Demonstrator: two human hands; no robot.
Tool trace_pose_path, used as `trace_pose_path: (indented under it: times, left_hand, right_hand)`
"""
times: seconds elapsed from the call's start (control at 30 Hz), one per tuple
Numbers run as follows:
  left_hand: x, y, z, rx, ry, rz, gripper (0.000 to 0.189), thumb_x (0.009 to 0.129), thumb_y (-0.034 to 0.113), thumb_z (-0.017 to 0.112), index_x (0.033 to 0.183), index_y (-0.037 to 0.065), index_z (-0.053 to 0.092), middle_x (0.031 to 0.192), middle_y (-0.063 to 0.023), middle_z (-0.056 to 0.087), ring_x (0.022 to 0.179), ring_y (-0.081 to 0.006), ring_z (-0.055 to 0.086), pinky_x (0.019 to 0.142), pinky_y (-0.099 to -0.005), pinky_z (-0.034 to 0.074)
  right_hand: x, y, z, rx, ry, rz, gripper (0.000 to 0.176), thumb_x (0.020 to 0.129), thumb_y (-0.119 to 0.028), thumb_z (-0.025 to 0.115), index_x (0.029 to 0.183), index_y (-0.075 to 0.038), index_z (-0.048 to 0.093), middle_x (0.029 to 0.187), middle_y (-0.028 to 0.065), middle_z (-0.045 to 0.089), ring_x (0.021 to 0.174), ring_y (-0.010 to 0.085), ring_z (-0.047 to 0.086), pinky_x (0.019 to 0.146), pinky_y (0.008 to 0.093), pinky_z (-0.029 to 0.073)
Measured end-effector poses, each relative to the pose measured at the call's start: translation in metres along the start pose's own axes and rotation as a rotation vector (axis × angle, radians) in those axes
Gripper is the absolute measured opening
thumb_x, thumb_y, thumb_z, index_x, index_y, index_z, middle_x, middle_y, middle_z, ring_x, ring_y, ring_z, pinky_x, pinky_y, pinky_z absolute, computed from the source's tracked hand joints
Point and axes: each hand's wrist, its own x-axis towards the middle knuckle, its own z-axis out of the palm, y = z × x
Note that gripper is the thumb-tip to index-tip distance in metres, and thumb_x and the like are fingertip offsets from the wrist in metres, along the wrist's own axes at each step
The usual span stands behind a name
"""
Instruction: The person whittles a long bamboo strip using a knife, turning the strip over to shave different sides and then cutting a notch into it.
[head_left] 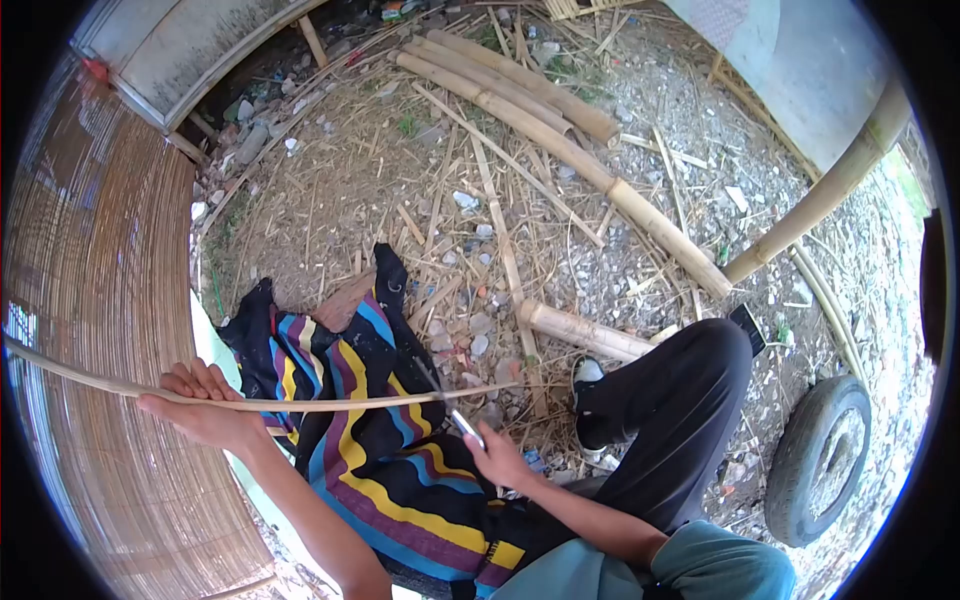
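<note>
A long, thin bamboo strip [330, 405] runs across from the far left to past my knees, slightly bowed. My left hand [212, 408] grips it toward its left part, thumb below and fingers above. In my right hand [502, 460] is a knife [464, 424] with a shiny handle. Its blade points up and away and crosses the strip close to the right end. Beneath both lies a striped cloth [350, 440] in black, yellow, blue and purple, draped over my lap and left leg.
Several thick bamboo poles [560, 150] lie on the littered ground ahead, and a shorter bamboo piece [585, 332] rests by my right shoe [588, 385]. A tyre [790, 480] is at right. A slatted bamboo screen [100, 300] stands close on my left.
</note>
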Motion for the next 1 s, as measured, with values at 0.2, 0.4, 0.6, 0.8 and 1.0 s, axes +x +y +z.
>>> trace_pose_path:
  times: [0.2, 0.4, 0.6, 0.8, 1.0]
  left_hand:
    - [0.013, -0.012, -0.015, 0.014, 0.073, -0.030, 0.051, 0.091, 0.054, 0.036, 0.062, 0.014, 0.025, 0.055, 0.0029, 0.020, 0.041, -0.0050, 0.019, 0.032, -0.0188, 0.017]
    - [0.009, -0.011, -0.006, 0.047, 0.063, -0.032, 0.051, 0.091, 0.055, 0.037, 0.062, 0.014, 0.026, 0.054, 0.0034, 0.021, 0.040, -0.0044, 0.020, 0.032, -0.0175, 0.018]
    - [0.012, -0.015, -0.008, 0.123, 0.118, -0.008, 0.050, 0.090, 0.052, 0.042, 0.061, 0.014, 0.027, 0.054, 0.0031, 0.023, 0.042, -0.0045, 0.025, 0.034, -0.0163, 0.021]
    - [0.023, -0.007, -0.013, 0.132, 0.238, 0.026, 0.049, 0.092, 0.047, 0.041, 0.060, 0.014, 0.028, 0.054, 0.0021, 0.025, 0.045, -0.0057, 0.029, 0.036, -0.0171, 0.025]
    - [0.011, -0.012, -0.005, 0.219, 0.231, 0.125, 0.047, 0.093, 0.046, 0.040, 0.061, 0.013, 0.027, 0.056, 0.0012, 0.025, 0.048, -0.0074, 0.032, 0.040, -0.0173, 0.030]
  right_hand:
    - [0.041, 0.113, 0.018, 0.002, 0.024, 0.280, 0.049, 0.092, -0.045, 0.040, 0.101, 0.002, 0.053, 0.068, 0.0225, 0.060, 0.065, 0.0373, 0.062, 0.057, 0.0438, 0.048]
    - [0.047, 0.175, 0.015, 0.429, 0.111, 0.620, 0.052, 0.091, -0.051, 0.038, 0.087, -0.002, 0.056, 0.056, 0.0094, 0.054, 0.051, 0.0182, 0.060, 0.045, 0.0336, 0.044]
    - [0.053, 0.139, 0.022, 0.284, 0.152, 0.396, 0.048, 0.091, -0.051, 0.039, 0.089, -0.004, 0.047, 0.059, 0.0041, 0.048, 0.045, 0.0129, 0.050, 0.040, 0.0288, 0.041]
    - [0.049, 0.075, 0.011, 0.202, 0.049, 0.315, 0.046, 0.091, -0.050, 0.040, 0.089, -0.004, 0.048, 0.058, 0.0050, 0.051, 0.044, 0.0136, 0.051, 0.040, 0.0290, 0.041]
    - [0.042, 0.089, 0.012, 0.409, 0.147, 0.388, 0.047, 0.091, -0.049, 0.041, 0.087, -0.003, 0.050, 0.050, 0.0040, 0.048, 0.040, 0.0153, 0.050, 0.040, 0.0304, 0.041]
